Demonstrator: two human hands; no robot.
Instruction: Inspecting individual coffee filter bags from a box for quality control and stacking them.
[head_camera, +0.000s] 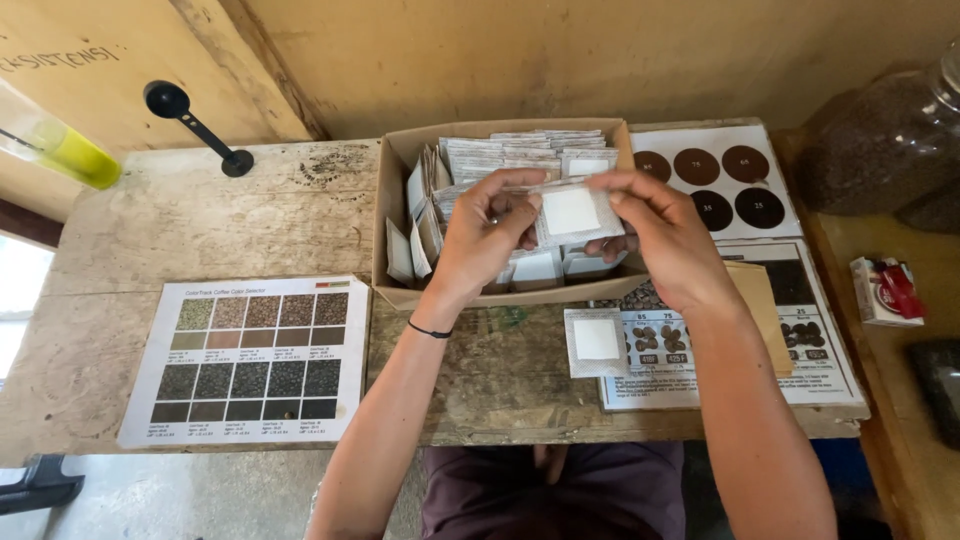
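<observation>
Both hands hold one small silver sachet (572, 212) with a blank white label, above an open cardboard box (392, 215). My left hand (487, 235) pinches its left edge and my right hand (655, 232) grips its right edge. The box is packed with several similar sachets (520, 150), some upright in rows. Another sachet (596, 341) lies flat on the wooden table (200, 225) in front of the box.
A laminated chart of coffee colour swatches (250, 360) lies at the left. Sheets with brown discs (720, 178) and bean pictures (800, 340) lie at the right. A black scoop (195, 125), a yellow-green tube (60, 145), a jar of dark beans (880, 140) and a small red-white pack (885, 290) surround them.
</observation>
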